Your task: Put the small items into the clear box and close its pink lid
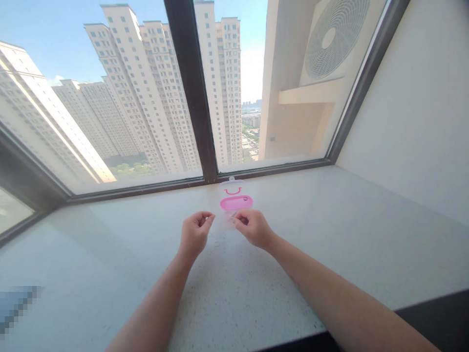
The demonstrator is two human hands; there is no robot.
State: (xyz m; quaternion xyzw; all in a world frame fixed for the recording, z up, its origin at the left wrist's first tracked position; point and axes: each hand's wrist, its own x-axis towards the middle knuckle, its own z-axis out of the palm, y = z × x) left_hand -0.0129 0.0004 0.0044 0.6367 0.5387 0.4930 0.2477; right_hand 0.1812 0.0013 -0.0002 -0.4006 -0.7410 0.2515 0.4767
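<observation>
A small pink oval case (236,203) lies on the white stone sill, just beyond my hands. Its see-through lid (231,185) with a pink handle stands open toward the window, and a small dark ring shape shows inside the case at its right end. My left hand (196,234) is in a pinch, thumb against forefinger, to the near left of the case; anything in it is too small to make out. Near the case's front edge my right hand (255,228) pinches a thin, pale, shiny piece (233,215) whose kind I cannot tell.
The speckled white sill (234,288) spreads out under both forearms. Behind the case runs a dark window frame (205,93), with tall buildings outside. A white wall (414,122) closes the right side. Something blurred and bluish (16,305) is at the lower left.
</observation>
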